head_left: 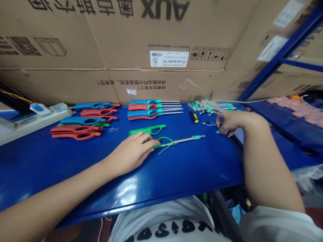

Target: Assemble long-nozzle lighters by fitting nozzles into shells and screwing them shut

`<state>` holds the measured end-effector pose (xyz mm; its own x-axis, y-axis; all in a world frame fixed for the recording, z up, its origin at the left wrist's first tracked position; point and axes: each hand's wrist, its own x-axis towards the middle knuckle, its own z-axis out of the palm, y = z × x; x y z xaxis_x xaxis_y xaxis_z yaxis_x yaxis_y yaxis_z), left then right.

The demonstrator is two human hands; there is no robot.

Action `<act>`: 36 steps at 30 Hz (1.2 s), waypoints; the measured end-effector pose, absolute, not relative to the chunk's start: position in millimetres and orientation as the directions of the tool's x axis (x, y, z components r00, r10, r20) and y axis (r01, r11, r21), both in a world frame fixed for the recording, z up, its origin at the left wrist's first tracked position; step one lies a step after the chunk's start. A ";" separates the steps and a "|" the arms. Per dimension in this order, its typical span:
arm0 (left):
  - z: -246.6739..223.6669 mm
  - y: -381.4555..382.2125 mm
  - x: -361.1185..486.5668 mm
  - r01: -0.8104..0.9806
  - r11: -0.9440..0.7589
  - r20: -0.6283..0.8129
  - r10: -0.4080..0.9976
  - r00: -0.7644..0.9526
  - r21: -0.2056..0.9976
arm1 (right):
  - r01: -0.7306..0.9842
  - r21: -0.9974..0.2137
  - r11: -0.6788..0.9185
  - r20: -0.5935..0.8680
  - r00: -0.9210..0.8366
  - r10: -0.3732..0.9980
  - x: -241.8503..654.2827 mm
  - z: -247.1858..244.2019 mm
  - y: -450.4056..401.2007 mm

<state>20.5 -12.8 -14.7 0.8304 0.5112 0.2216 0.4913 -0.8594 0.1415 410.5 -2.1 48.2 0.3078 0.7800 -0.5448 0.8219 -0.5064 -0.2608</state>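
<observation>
My left hand is closed over the handle end of an open green lighter half lying on the blue table. A metal tube with a teal collar extends from that half to the right, and a thin wire sticks out below it. Just behind lies another green handle shell. At the right, my right hand rests low over the table with bent fingers pinched together. A small dark part with a wire and a teal piece show at its fingertips; what the fingers grip is partly hidden.
Lighters with metal tubes lie in a row at the back. Coloured handles are stacked at left beside small screws and a power strip. A screwdriver lies before a pile of tube parts. Cardboard boxes stand behind.
</observation>
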 end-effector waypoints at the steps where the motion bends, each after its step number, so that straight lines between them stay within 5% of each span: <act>1: -14.2 -12.7 20.4 0.490 -0.860 0.219 0.511 0.831 0.146 | 0.837 -0.279 -0.471 -0.555 0.260 0.790 408.0 46.8 -1.2; 6: -11.8 -13.0 20.7 0.484 -0.860 0.214 0.509 0.833 0.162 | 0.890 -0.381 -0.251 -0.519 0.018 0.855 402.4 39.2 4.3; 17: -11.7 -13.0 19.7 0.473 -0.865 0.225 0.500 0.836 0.166 | 0.977 -0.213 0.015 -0.368 -0.094 0.925 400.4 41.9 7.3; 22: -10.9 -13.4 20.5 0.471 -0.865 0.244 0.501 0.830 0.173 | 0.920 -0.331 0.210 -0.083 -0.249 0.965 388.1 42.2 8.9; 25: -11.5 -13.2 20.4 0.465 -0.869 0.253 0.495 0.831 0.171 | 0.857 -0.337 0.390 0.071 -0.390 0.918 369.0 38.3 8.4; 30: -12.5 -12.3 19.5 0.465 -0.868 0.242 0.496 0.834 0.175 | 0.675 -0.462 0.575 0.122 -0.594 0.795 331.6 24.8 3.1; 36: -11.9 -12.6 20.2 0.473 -0.867 0.233 0.498 0.835 0.158 | 0.614 -0.451 0.648 0.120 -0.678 0.725 318.3 12.4 3.6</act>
<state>20.2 -12.6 -11.9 0.8353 0.4981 0.2327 0.4727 -0.8669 0.1583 318.3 3.6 12.4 -0.6778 0.7254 0.1198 0.6136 0.6479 -0.4513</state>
